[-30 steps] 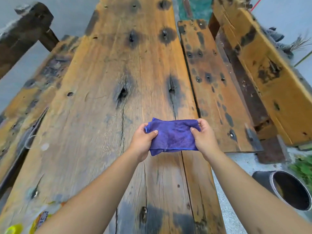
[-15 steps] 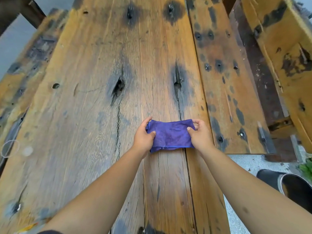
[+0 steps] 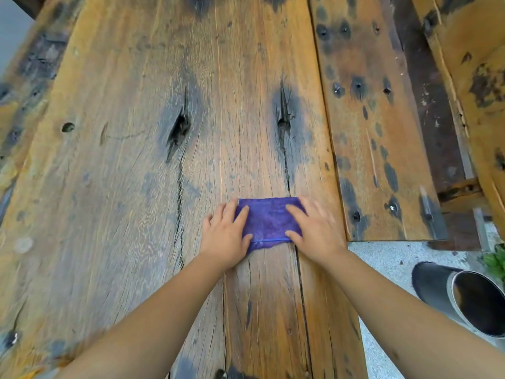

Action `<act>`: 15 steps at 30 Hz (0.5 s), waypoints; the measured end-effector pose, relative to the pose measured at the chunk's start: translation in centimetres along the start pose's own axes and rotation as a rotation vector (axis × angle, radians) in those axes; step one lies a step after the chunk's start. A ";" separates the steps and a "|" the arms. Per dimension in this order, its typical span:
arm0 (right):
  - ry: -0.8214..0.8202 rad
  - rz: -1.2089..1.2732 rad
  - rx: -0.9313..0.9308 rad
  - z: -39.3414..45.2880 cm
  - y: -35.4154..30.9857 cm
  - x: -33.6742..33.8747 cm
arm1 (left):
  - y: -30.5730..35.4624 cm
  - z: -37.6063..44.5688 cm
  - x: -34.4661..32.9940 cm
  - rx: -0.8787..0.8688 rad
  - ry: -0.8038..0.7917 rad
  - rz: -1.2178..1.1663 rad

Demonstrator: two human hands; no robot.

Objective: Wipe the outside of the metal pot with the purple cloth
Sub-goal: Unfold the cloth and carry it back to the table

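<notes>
left hand [image 3: 224, 237] flat, fingers straight, pressing left end of folded purple cloth [image 3: 266, 222] on wooden table [image 3: 123, 187]; right hand [image 3: 314, 231] flat likewise on right end; metal pot [image 3: 470, 299] far right, on ground.

One purple cloth [image 3: 266, 222], one metal pot [image 3: 464, 299], two hands: left hand [image 3: 225, 236], right hand [image 3: 317, 231]

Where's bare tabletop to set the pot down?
Bare wood on the wide wooden plank table left of and beyond the folded purple cloth. Crowded: both hands, left hand and right hand, press the cloth.
</notes>
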State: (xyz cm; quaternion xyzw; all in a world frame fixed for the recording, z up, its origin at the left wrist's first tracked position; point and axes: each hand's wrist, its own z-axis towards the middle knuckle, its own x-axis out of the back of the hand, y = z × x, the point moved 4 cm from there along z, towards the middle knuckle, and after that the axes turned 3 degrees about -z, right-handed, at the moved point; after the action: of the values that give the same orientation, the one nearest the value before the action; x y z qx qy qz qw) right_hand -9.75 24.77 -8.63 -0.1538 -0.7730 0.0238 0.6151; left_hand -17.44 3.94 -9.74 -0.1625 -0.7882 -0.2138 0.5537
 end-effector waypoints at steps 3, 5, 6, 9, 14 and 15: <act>-0.112 -0.115 0.051 -0.5 0.0 -1.0 | -0.3 -0.4 -0.9 -0.009 -0.109 0.070; -0.147 -0.099 0.029 -0.7 0.2 -1.4 | -0.7 -0.4 -1.3 0.023 -0.191 0.042; -0.159 -0.094 0.026 -0.8 0.3 -1.6 | -0.8 -0.4 -1.4 0.025 -0.224 0.030; -0.218 -0.093 0.025 -0.8 0.4 -1.5 | -0.6 -0.1 -0.6 0.027 -0.316 0.003; -0.119 -0.129 -0.082 -1.2 0.7 1.7 | 0.9 -0.2 3.7 0.030 -0.249 -0.038; -0.088 -0.123 -0.110 -1.0 0.5 3.1 | 1.3 0.0 5.3 0.030 -0.205 -0.057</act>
State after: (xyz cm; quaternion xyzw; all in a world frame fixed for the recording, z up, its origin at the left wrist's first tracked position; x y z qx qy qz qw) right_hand -9.27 25.94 -5.57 -0.1382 -0.8075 -0.0496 0.5714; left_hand -18.59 5.16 -4.55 -0.1529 -0.8482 -0.2000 0.4660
